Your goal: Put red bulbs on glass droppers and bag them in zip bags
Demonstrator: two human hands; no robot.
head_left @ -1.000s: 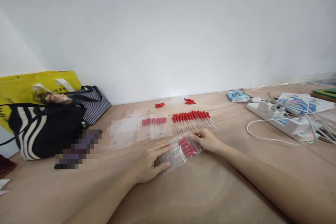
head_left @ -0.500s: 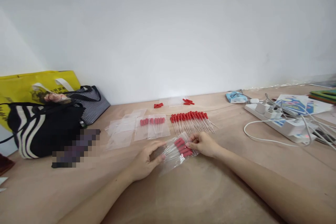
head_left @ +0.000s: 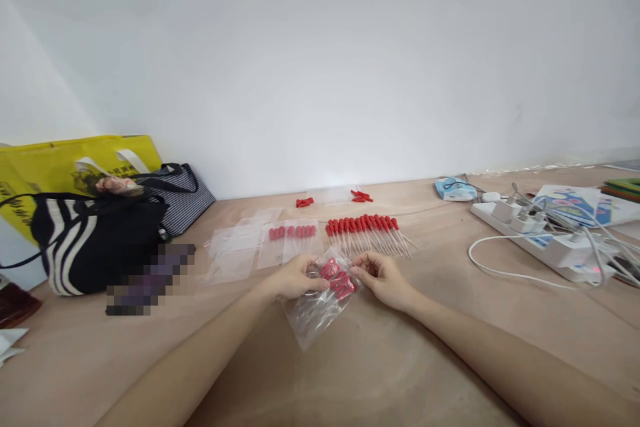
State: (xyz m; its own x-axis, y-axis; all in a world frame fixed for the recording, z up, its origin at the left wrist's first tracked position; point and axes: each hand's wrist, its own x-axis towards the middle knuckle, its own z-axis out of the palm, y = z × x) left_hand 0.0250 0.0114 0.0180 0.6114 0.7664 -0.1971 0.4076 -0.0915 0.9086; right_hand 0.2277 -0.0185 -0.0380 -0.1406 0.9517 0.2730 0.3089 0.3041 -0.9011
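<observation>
A clear plastic bag (head_left: 313, 313) with several red-bulbed droppers (head_left: 343, 285) inside is held between my two hands, tilted over the table. My left hand (head_left: 299, 277) pinches the bag's left side, thumb on top. At the upper right edge my right hand (head_left: 379, 277) grips the bag between thumb and fingers. Just beyond lies a row of loose droppers (head_left: 363, 225) with red bulbs and pale stems. Left of that row are flat bags with red-bulbed droppers (head_left: 303, 240) in them, beside a spread of flat clear bags (head_left: 233, 257).
Loose red bulbs (head_left: 305, 202) and more red bulbs (head_left: 362, 196) lie near the wall. A power strip (head_left: 537, 243) with cables and a blue face mask (head_left: 455, 189) are on the right. A black bag (head_left: 100, 247), a striped bag (head_left: 177, 197) and a yellow bag (head_left: 135, 147) stand left.
My left hand has shifted right and closer to the red bulbs. The bag has crumpled and turned, its lower end now hanging toward me. The view has shifted slightly.
</observation>
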